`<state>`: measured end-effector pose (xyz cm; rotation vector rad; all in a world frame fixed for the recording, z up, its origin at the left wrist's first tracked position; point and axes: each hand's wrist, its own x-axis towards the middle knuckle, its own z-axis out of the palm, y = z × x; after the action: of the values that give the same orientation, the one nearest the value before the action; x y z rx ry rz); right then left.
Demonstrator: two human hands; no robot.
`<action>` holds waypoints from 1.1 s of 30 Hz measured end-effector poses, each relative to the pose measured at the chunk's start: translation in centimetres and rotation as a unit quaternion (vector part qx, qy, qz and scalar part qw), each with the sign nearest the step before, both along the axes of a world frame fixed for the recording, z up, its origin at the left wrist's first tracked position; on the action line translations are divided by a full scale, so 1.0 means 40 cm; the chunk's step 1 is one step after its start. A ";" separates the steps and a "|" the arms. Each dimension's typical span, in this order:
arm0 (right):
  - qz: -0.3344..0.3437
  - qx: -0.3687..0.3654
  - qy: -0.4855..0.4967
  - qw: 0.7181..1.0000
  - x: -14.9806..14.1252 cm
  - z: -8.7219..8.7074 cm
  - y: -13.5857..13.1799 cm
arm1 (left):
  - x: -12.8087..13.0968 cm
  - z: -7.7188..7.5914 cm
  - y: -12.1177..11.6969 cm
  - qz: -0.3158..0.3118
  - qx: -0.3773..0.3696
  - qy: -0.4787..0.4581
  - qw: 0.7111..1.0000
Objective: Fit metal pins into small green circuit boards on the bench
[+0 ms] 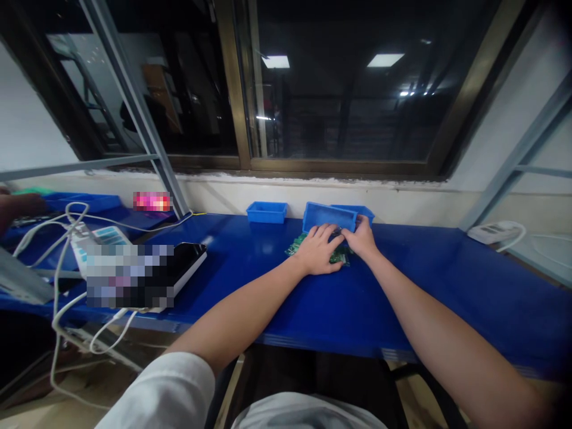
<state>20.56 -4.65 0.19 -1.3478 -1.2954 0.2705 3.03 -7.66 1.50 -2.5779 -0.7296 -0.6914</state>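
My left hand lies over a small pile of green circuit boards, with its fingers reaching the lower edge of a tilted blue plastic bin. My right hand sits against the bin's right corner, close to my left hand. Another blue bin stands behind the tilted one, partly hidden by it. My hands cover most of the boards, so I cannot see how they are stacked. A small blue bin stands farther left against the wall.
Both forearms rest over a blue workbench. On its left stands a black-and-white device, partly blurred, with white cables looping over the bench edge. A co-worker's hand is at far left. A white power strip sits at right, below a window.
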 end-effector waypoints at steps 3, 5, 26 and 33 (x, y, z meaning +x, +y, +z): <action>0.055 -0.005 0.069 0.996 0.003 -0.005 0.003 | 0.001 -0.012 0.012 0.008 -0.009 0.005 1.000; 0.111 -0.008 0.130 0.985 0.000 -0.002 0.000 | 0.001 -0.020 0.019 0.018 -0.020 0.008 1.000; 0.254 0.007 0.139 0.957 -0.015 0.026 -0.025 | -0.009 -0.020 0.036 0.051 -0.031 -0.019 0.998; 0.245 0.037 0.104 0.963 -0.037 0.038 -0.036 | -0.009 -0.014 0.032 0.064 -0.056 0.022 0.996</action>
<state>19.09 -6.10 1.73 -0.8922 -1.4273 0.6796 2.66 -6.40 0.94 -2.6104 -0.9343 -0.5663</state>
